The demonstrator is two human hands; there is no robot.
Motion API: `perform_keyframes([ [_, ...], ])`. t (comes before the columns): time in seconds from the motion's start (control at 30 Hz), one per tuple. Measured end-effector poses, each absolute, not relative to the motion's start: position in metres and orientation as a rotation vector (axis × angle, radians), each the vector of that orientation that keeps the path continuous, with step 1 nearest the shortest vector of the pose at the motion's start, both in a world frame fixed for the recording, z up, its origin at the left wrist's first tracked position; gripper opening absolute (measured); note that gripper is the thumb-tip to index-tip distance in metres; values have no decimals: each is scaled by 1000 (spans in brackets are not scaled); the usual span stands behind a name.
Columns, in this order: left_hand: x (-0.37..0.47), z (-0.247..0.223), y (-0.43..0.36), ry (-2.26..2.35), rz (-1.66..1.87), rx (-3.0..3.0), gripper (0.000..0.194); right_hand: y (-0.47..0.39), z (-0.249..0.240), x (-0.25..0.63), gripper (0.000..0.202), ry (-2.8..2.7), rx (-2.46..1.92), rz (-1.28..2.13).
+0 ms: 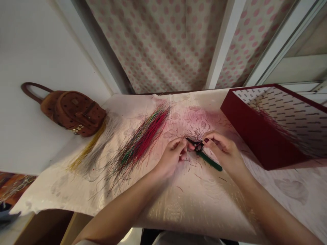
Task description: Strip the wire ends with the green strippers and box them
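My left hand (175, 154) is closed in a pinch above the cloth, its fingertips beside the black jaws of a green-handled wire cutter (209, 161). On the other side of that tool, my right hand (224, 148) pinches with thumb and forefinger, a dark-painted nail showing. Whatever either hand holds is too thin to make out. The cutter lies between the hands, handles pointing toward the lower right; whether fingers touch it is unclear. Short wire clippings (195, 131) are scattered around it. Left of my left hand lies a long bundle of red, green and dark wires (145, 136).
Yellow wires (88, 149) and pale grey wires (102, 149) lie farther left, by a brown backpack (76, 112). A dark red box (245, 136), patterned inside and holding wires, stands at the right. A pale cloth (178, 211) covers the table; a dotted curtain (163, 44) hangs behind.
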State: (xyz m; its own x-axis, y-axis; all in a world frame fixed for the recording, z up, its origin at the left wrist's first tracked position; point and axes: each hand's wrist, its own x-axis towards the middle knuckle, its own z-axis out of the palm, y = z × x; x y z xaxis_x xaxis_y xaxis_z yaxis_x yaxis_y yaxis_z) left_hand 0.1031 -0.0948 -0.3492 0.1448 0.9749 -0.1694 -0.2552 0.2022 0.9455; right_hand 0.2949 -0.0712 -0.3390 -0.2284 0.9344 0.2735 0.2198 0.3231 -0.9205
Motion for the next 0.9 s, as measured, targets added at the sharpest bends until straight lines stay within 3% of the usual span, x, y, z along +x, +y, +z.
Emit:
perform_keyframes([
  [0.17,98,-348,-92,1052,951,1464,37,-73,-340,292,17,-1331,-1029,1385],
  [0.33,97,-347,-92,1086,911,1577,28,-72,-341,293,17,-1067,-799,1777],
  [0.6,94,-345,-93,1165,928,1635,27,-73,-345,292,13,-1065,-691,1783],
  [0.73,95,-346,-93,1207,1056,1522,12,-76,-345,292,9,-1119,-680,1738],
  [0.9,98,-346,-93,1160,1055,1446,23,-78,-348,288,9,-1337,-733,1577],
])
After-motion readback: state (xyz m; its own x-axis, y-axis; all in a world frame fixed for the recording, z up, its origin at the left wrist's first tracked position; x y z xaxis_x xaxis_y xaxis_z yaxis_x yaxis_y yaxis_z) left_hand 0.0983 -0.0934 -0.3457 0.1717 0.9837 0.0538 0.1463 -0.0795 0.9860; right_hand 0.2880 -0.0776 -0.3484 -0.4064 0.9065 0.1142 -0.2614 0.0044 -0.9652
